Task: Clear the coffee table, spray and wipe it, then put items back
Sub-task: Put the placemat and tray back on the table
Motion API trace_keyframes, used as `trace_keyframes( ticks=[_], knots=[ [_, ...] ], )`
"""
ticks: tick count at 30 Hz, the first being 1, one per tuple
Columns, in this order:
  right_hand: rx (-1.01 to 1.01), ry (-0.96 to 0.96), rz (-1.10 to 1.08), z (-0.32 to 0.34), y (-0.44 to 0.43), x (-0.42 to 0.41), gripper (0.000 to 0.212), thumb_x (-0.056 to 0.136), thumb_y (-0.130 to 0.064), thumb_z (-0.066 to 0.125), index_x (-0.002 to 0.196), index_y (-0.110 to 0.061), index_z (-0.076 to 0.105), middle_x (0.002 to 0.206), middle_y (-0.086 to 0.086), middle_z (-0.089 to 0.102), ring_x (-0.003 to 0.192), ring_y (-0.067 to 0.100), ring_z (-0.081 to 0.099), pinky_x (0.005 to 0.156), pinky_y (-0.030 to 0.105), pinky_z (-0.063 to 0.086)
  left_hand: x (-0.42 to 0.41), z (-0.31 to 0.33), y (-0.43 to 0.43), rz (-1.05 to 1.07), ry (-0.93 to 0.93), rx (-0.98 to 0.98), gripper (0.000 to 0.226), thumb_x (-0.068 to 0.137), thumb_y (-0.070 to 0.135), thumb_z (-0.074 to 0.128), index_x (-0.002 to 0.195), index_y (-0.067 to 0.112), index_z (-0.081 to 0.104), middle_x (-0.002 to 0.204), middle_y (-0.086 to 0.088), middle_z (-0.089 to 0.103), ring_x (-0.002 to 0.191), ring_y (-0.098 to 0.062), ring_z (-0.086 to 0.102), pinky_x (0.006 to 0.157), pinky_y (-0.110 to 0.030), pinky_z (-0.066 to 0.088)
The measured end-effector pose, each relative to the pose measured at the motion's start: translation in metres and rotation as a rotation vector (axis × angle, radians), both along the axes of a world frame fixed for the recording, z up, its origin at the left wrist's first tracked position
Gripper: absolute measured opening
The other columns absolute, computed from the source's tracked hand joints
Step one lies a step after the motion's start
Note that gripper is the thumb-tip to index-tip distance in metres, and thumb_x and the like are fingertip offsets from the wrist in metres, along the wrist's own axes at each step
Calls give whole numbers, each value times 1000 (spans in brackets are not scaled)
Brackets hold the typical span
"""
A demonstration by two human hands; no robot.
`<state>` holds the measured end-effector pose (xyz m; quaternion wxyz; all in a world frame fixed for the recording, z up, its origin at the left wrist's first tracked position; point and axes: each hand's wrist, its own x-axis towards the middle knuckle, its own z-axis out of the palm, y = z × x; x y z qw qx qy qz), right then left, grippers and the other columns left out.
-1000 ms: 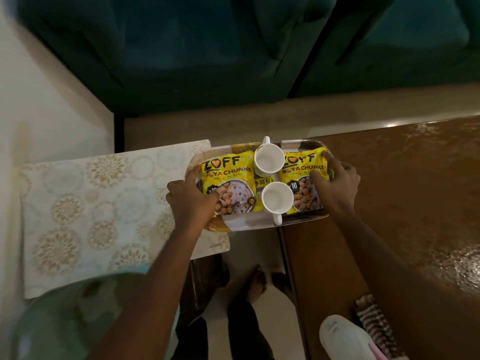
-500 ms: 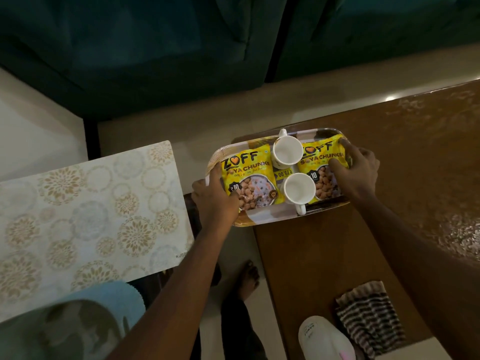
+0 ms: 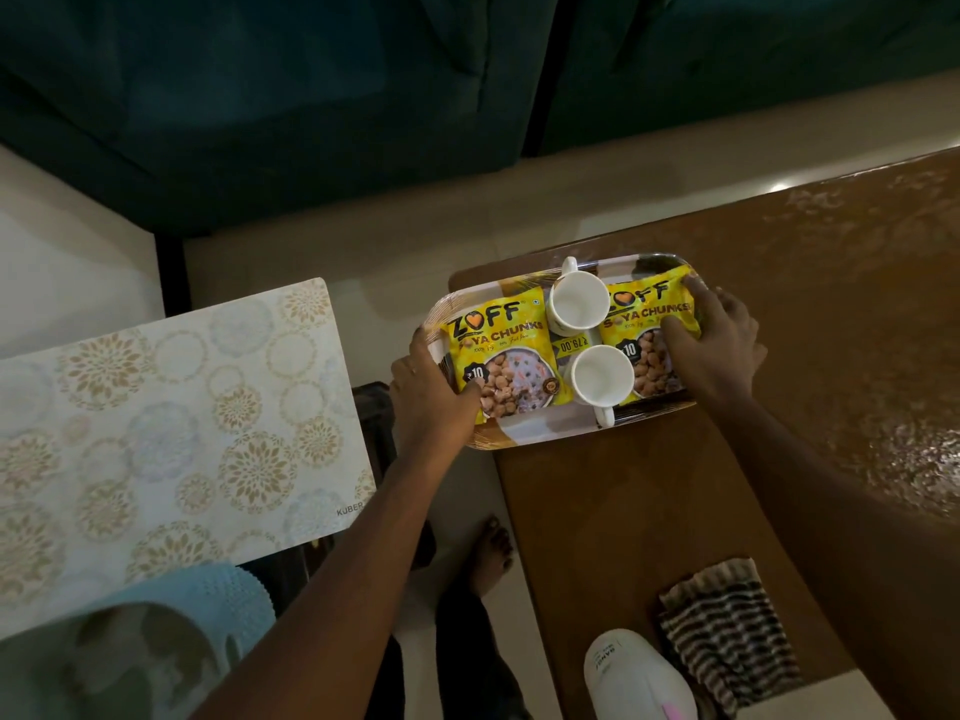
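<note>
A white and brown tray (image 3: 530,433) sits at the left end of the brown coffee table (image 3: 649,501), its left part overhanging the edge. It carries two yellow soya chunk packets (image 3: 501,356) (image 3: 647,314) and two white cups (image 3: 577,302) (image 3: 602,379). My left hand (image 3: 436,387) grips the tray's left end. My right hand (image 3: 719,340) grips its right end, fingers over the right packet. A striped cloth (image 3: 727,626) and a white spray bottle (image 3: 636,678) lie on the table's near part.
A floral-patterned surface (image 3: 171,433) stands to the left, with a light blue object (image 3: 208,610) at its near edge. A dark green sofa (image 3: 311,96) fills the far side. My bare foot (image 3: 491,558) stands on the pale floor between the two surfaces.
Both hands have carried the tray to the right, from the edge of the floral surface across the gap onto the coffee table's left end.
</note>
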<state>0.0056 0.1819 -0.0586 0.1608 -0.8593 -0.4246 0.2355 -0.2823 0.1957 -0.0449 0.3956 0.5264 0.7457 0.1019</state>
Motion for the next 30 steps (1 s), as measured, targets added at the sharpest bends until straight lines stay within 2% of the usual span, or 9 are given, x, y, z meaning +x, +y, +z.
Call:
trace_keyframes(
  ticks=[4,7,9,11,16,21,27,30],
  knots=[
    [50,-63,9,10,1,-16,58,89,-38,54,145,-29,44,159,6,27,145,29,23,114,52,17,-14,8,3,4,-3,-26,87,86,37,68,153,14,16,150,-12,34,135,-30,39,102,-46,42],
    [108,-55,59,16,4,-39,61,83,-43,51,142,-25,50,156,8,32,143,29,28,113,48,23,-31,14,3,-26,45,2,79,90,40,63,152,15,21,155,-8,31,139,-27,36,107,-45,37],
    [152,-44,101,18,6,-56,57,84,-42,56,139,-24,53,153,7,37,141,29,31,112,48,26,-44,19,4,-54,78,32,75,91,39,62,151,14,25,155,-7,32,140,-26,35,110,-44,34],
    [189,-47,153,21,7,-74,52,87,-35,62,137,-23,55,149,7,41,138,30,35,108,48,31,-58,23,5,-66,115,60,73,91,38,62,150,14,26,154,-7,34,139,-26,36,110,-43,33],
    [259,-72,240,32,12,-122,50,86,-35,52,134,-21,56,142,6,46,132,26,39,102,42,36,-93,32,6,-88,165,95,75,90,38,63,150,14,25,154,-7,34,139,-27,36,110,-40,34],
    [265,-63,338,41,15,-170,46,86,-28,61,132,-22,57,139,5,50,129,25,41,102,42,36,-129,41,6,-84,180,72,74,92,41,60,151,15,24,157,-6,30,141,-27,33,112,-40,30],
    [287,84,455,37,5,-252,42,84,-22,62,126,-16,62,128,3,56,120,19,44,98,38,43,-173,48,0,-37,172,45,73,92,43,60,150,16,26,156,-6,31,142,-26,33,113,-41,30],
    [161,162,488,22,-1,-290,45,87,-24,60,132,-16,58,134,4,53,124,20,45,101,43,45,-189,48,-3,-55,181,21,72,92,42,59,150,17,25,156,-5,30,142,-25,31,114,-40,28]
  ],
)
